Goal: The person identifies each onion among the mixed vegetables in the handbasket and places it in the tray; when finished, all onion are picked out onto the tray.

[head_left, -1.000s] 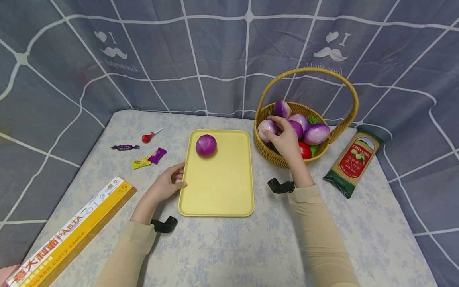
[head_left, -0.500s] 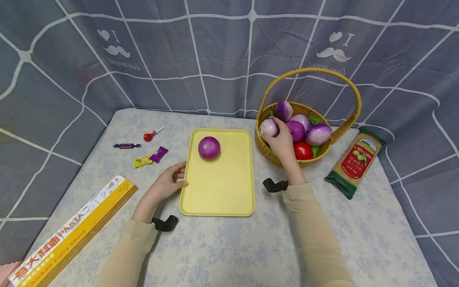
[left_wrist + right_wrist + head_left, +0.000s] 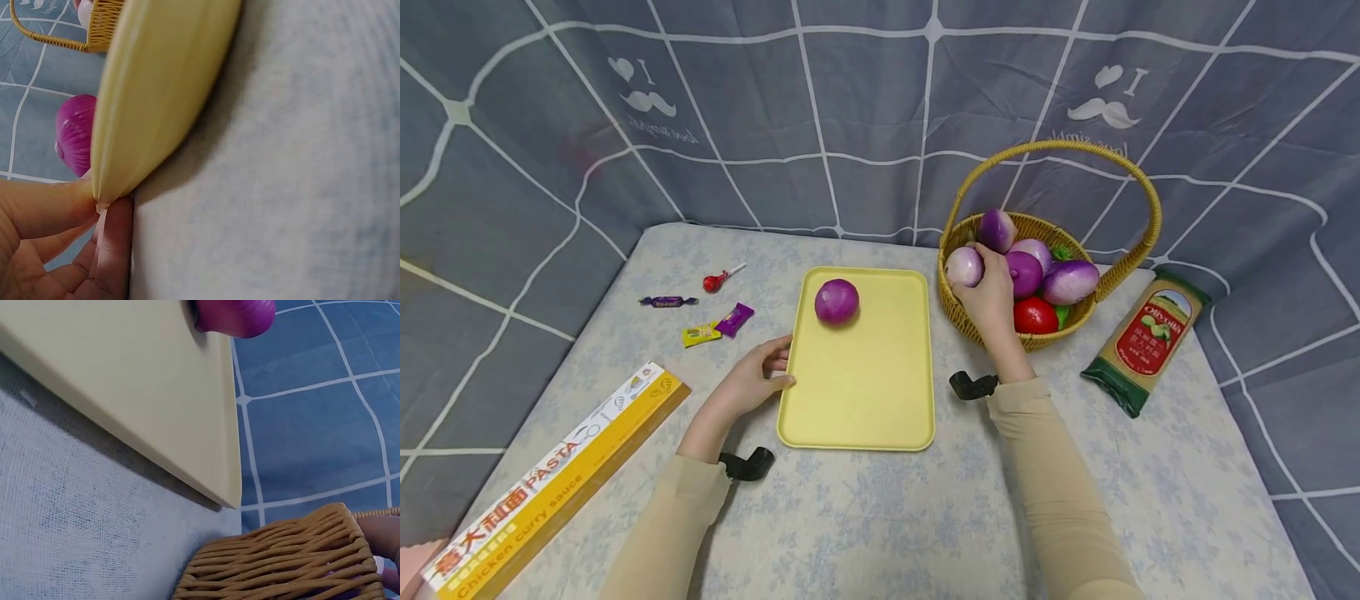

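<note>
In the head view my left hand point(image 3: 756, 379) pinches the left edge of a yellow tray point(image 3: 857, 392); in the left wrist view the thumb lies over its rim with fingers beneath. A purple onion point(image 3: 837, 302) sits near the tray's top left corner. On the right, my right hand point(image 3: 988, 296) reaches into a wicker basket point(image 3: 958, 321), its fingers and thumb around a pale white-and-purple onion point(image 3: 964, 267) at the basket's left side. The right wrist view shows mostly the basket wall point(image 3: 294, 556), which hides most of that hand.
The basket also holds another purple onion point(image 3: 1024, 273), a tomato point(image 3: 1035, 317) and several purple-white vegetables under a tall handle point(image 3: 1060, 144). Right of it lies a pasta packet point(image 3: 1150, 342). At left are wrapped candies point(image 3: 734, 319), a lollipop point(image 3: 715, 282) and a long pasta box point(image 3: 557, 483).
My right hand has settled lower and slightly left around the pale onion, uncovering more of the tomato. My left hand stays at the tray's edge. The whole view has shifted slightly.
</note>
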{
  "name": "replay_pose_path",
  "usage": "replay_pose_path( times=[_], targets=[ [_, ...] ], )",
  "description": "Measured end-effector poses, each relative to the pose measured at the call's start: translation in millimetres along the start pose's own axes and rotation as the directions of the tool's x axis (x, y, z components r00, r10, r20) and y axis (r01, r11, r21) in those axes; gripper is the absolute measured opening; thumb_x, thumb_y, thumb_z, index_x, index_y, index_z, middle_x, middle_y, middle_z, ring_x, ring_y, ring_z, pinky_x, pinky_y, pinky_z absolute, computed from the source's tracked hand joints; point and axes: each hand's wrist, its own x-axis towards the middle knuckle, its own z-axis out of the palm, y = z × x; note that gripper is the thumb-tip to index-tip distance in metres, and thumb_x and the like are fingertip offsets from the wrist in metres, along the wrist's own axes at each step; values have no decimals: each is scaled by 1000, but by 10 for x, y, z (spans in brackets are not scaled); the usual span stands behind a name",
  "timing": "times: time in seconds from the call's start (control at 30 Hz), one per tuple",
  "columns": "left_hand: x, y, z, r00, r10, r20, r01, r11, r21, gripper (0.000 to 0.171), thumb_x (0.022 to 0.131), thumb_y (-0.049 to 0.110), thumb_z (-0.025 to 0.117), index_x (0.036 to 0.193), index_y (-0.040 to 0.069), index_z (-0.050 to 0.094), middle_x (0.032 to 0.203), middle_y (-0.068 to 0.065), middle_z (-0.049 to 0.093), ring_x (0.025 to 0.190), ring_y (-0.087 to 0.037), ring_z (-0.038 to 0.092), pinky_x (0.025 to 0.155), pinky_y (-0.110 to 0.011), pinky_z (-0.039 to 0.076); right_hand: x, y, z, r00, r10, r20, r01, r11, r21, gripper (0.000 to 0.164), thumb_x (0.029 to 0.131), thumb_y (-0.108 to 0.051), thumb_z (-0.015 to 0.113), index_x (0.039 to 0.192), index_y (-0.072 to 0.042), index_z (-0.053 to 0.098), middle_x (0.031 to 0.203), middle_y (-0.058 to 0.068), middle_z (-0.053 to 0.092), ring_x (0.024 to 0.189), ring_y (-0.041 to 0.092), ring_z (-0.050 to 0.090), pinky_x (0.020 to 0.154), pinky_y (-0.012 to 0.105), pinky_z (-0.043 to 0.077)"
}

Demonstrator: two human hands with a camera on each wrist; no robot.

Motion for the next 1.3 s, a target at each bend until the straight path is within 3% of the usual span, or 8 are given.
replay_pose_path(
  times=[0.43,0.87,1.13,1.3],
  targets=[
    [2,24,2,1000,-7,-1,7,1000,11,68,94,4,63,153,0,30,135,-22,51,120,-36,52,104,-49,43,-70,-25,-48,997,-25,-75,29,999,45,67,80,-9,77,141,-3,50,142,18,48,134,35,44,116,47,32],
    [21,-3,-22,1000,-13,20,14,999,-49,68,95,2,61,154,1,29,137,-23,49,121,-36,51,104,-48,41,-210,-180,-234,990,-56,-128,71,990,120,69,78,-11,79,140,-3,51,140,19,50,132,34,46,115,47,33],
    [29,-17,-13,999,-24,21,25,998,-59,68,95,4,61,155,3,28,138,-22,48,123,-36,50,105,-48,41,-399,-335,-242,997,-39,-69,55,965,258,68,78,-7,77,140,-3,50,136,17,52,123,29,52,96,47,51],
    [25,-27,-9,1000,-19,17,20,998,-65,68,95,4,61,155,3,28,138,-22,48,123,-36,50,106,-49,41,-497,-384,-165,999,-14,33,2,931,364,68,78,-7,78,140,-3,50,141,15,51,126,29,53,106,47,44]
  ],
)
